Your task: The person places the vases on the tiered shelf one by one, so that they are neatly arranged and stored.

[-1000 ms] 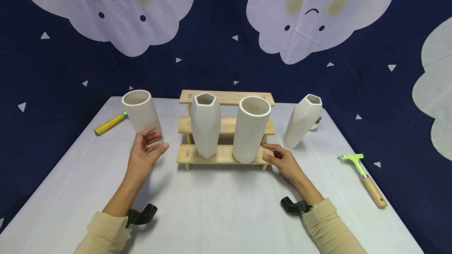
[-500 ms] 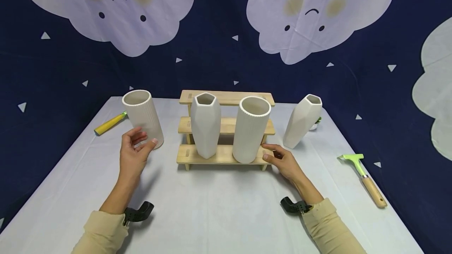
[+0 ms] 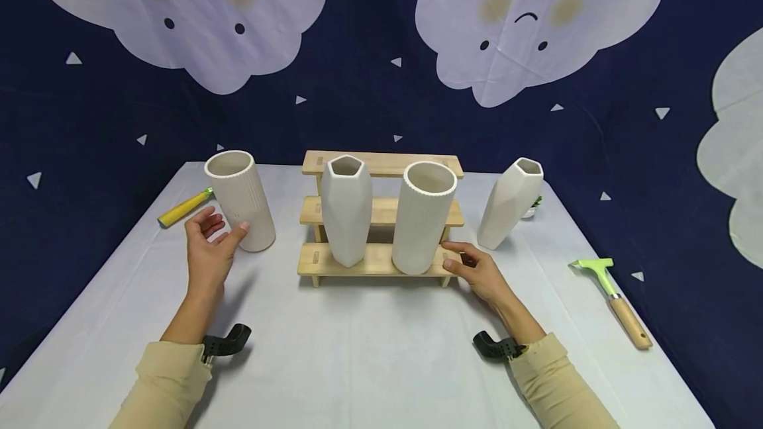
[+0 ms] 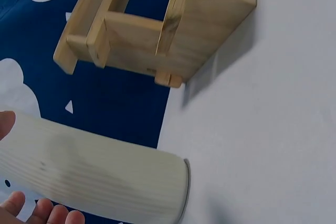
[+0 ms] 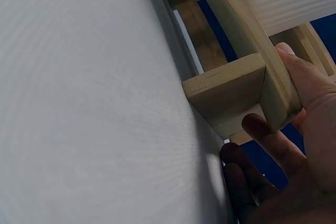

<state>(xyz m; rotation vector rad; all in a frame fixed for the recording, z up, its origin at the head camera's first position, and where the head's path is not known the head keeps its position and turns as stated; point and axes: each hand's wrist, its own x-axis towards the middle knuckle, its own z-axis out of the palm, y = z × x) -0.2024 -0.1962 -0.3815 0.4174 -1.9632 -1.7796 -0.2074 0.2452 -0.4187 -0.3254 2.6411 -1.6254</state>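
Note:
At the left of the table a ribbed white vase (image 3: 246,200) stands upright. My left hand (image 3: 208,243) is beside its near left side, fingers spread and relaxed, thumb in front of the vase; the left wrist view shows thumb and fingers on either side of the vase (image 4: 94,166), not clearly touching it. My right hand (image 3: 479,275) grips the right end of the lowest step of a three-tier wooden stand (image 3: 334,271), thumb above and fingers below the board (image 5: 273,82). On that step stand a faceted white vase (image 3: 347,217) and a ribbed cylindrical one (image 3: 424,220).
Right of the stand is another faceted white vase (image 3: 509,207), with a small potted plant (image 3: 532,209) partly behind it. A green-headed tool with a wooden handle (image 3: 626,320) lies at the right edge. A yellow-handled tool (image 3: 185,208) lies at far left.
My left hand has moved left and slightly nearer, away from the front of the ribbed vase to its left side. The right hand, vases and stand have stayed put.

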